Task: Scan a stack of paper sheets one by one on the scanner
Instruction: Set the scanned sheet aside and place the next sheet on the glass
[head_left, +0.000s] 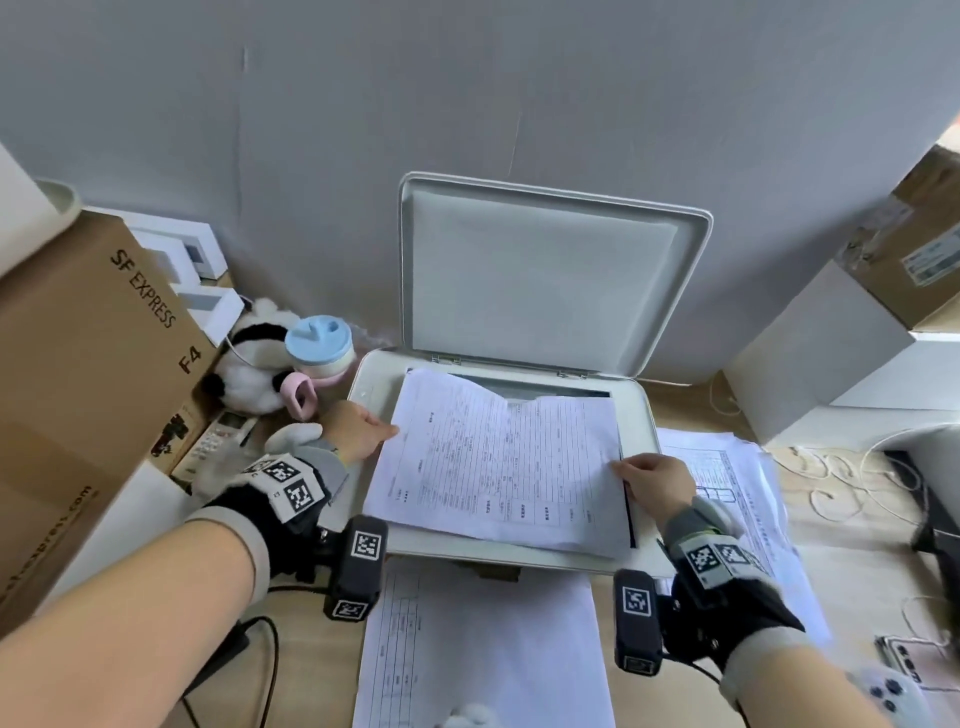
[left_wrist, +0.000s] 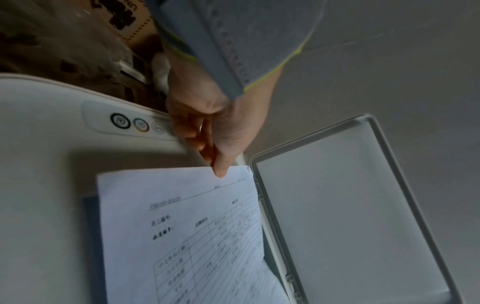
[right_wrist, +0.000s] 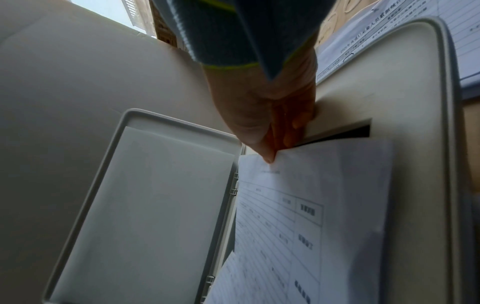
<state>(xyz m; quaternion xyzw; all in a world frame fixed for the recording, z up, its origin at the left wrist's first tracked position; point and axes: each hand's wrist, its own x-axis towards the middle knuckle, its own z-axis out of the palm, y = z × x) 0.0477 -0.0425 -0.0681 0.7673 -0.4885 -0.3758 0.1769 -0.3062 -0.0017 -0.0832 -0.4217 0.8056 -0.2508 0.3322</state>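
Observation:
A white flatbed scanner (head_left: 374, 374) sits mid-desk with its lid (head_left: 540, 275) raised against the wall. A printed form sheet (head_left: 498, 462) hangs bowed over the glass, its far edge sagging. My left hand (head_left: 358, 426) pinches the sheet's left edge, thumb on top (left_wrist: 221, 170). My right hand (head_left: 649, 480) pinches the right edge (right_wrist: 269, 158), fingers curled under. A sliver of dark glass (right_wrist: 345, 132) shows past the paper. More forms lie in a stack at the right (head_left: 737, 483), and a sheet (head_left: 483, 649) lies in front of the scanner.
A brown SF Express box (head_left: 88, 364) stands at the left, with a plush toy (head_left: 249, 364), a blue-lidded cup (head_left: 319, 348) and a remote (head_left: 218, 436) beside it. White boxes (head_left: 821, 353) and cables (head_left: 841, 478) are at the right. Scanner buttons (left_wrist: 130, 123) lie near my left hand.

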